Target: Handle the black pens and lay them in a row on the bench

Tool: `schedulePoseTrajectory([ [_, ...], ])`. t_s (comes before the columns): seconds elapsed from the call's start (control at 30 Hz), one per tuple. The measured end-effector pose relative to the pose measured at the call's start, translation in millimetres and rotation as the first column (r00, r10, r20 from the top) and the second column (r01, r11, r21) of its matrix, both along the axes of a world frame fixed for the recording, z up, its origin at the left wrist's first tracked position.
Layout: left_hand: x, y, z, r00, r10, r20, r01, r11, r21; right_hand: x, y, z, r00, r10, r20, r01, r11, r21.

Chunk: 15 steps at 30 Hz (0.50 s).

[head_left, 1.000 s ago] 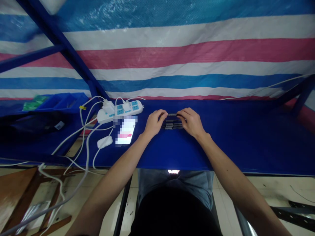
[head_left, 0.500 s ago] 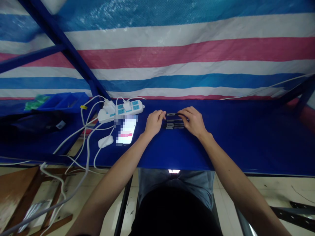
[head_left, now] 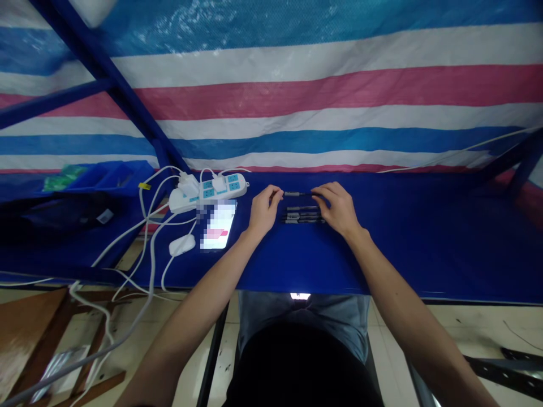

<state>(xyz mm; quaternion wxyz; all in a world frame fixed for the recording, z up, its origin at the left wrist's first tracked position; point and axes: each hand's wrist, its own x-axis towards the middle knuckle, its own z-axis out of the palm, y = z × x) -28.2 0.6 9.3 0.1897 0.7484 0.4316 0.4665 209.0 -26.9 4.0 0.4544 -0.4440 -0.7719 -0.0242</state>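
Observation:
A dark pen (head_left: 294,194) lies crosswise between my two hands, just beyond a group of similar pens. My left hand (head_left: 264,209) pinches its left end between thumb and fingertips. At the other end, the fingertips of my right hand (head_left: 336,207) are closed on the same pen. Several dark pens (head_left: 302,215) with grey sections lie side by side on the blue table (head_left: 297,254), nearer to my body. The right ends of those pens reach close to my right thumb.
Left of my hands are a lit phone (head_left: 218,226), a white power strip (head_left: 207,192) with plugs, and a small white device (head_left: 182,244). White cables (head_left: 153,254) loop over the table's left edge. Blue trays (head_left: 112,175) stand further left. A striped sheet (head_left: 318,90) hangs behind.
My hands have moved slightly apart, so more of the held pen and of the pens below shows. The rest stays in place.

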Motion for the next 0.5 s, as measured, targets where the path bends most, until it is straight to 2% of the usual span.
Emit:
schedulePoseTrajectory([
  [0.2,0.8,0.5,-2.6,0.992,-0.052,-0.117,0.055,0.998,0.022,-11.8,-2.5,-2.3,0.997,0.072,-0.021,-0.072,0.997,-0.001],
  [0.5,2.0,1.9,-2.1,0.994,-0.108,-0.002,0.108,0.993,0.055,-9.3,-2.9,-2.4,0.996,0.060,0.059,-0.055,0.995,-0.078],
])
